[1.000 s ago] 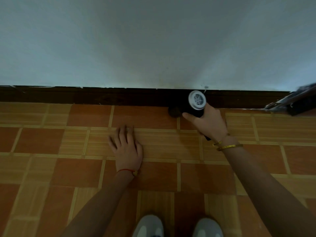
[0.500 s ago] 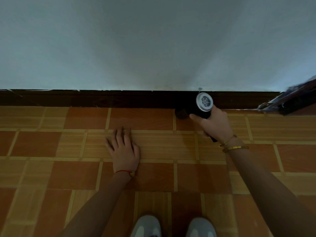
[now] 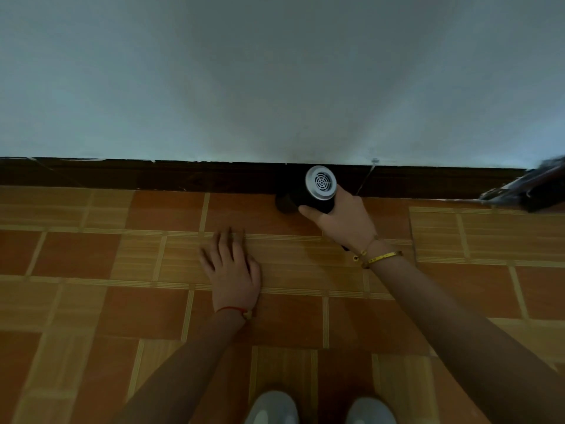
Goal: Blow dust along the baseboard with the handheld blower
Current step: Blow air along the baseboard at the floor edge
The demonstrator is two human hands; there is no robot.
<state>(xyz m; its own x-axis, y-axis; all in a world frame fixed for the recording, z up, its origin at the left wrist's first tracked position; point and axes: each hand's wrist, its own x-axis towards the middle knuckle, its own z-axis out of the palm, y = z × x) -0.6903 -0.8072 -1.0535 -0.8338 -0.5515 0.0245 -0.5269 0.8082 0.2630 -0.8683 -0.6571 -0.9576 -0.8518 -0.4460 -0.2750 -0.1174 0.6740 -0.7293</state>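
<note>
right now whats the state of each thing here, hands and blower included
handheld blower: gripped in the right hand, held low at the baseboard, silver grille end facing the camera, nozzle pointing left
right hand: curled round the blower's handle
left hand: flat on the floor tiles, fingers straight
baseboard: dark, with pale specks along its top edge
shoes: planted side by side on the tiles

A pale wall (image 3: pixel 275 71) fills the upper half. Below it lies a floor (image 3: pixel 76 301) of orange and tan tiles in a checkered pattern. Two grey shoe tips (image 3: pixel 272 408) show at the bottom edge. A blurred dark object (image 3: pixel 532 188) juts in at far right.
</note>
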